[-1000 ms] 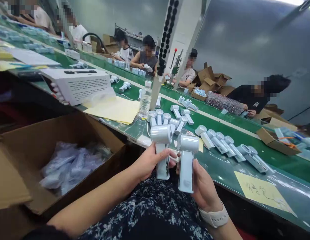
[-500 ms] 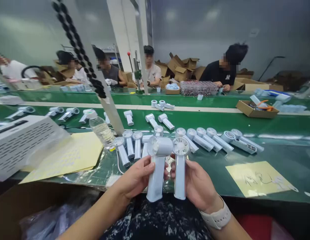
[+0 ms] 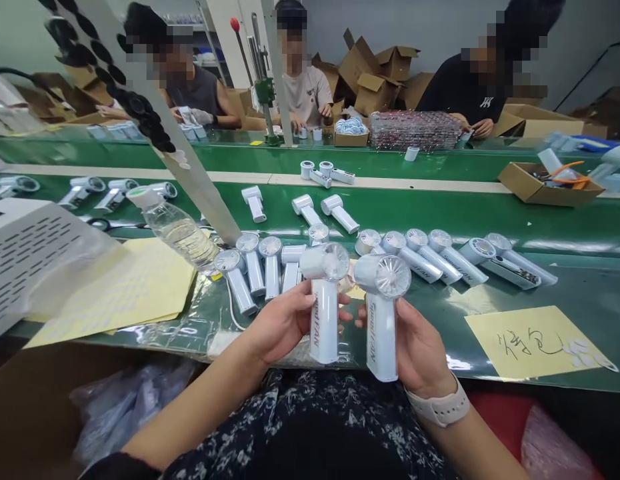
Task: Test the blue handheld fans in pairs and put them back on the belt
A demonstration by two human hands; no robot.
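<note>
My left hand is closed around the handle of a white handheld fan, its round grille turned to the right. In my right hand is a second handheld fan, also upright, with "Speed FAN" lettering along its handle. The two fans stand side by side, slightly apart, above the bench's near edge. Just beyond them lie more fans in a row, such as one with a dark open handle on the right and a white one on the left.
A water bottle leans beside a slanted post. Yellow papers lie left and right. A slotted white case is at left. Across the green belt, several people work near a carton of parts.
Both fans have turned, so lettering now shows on their handles. The right fan has shifted to the right and the gap between handles is wider. My view has tilted down.
</note>
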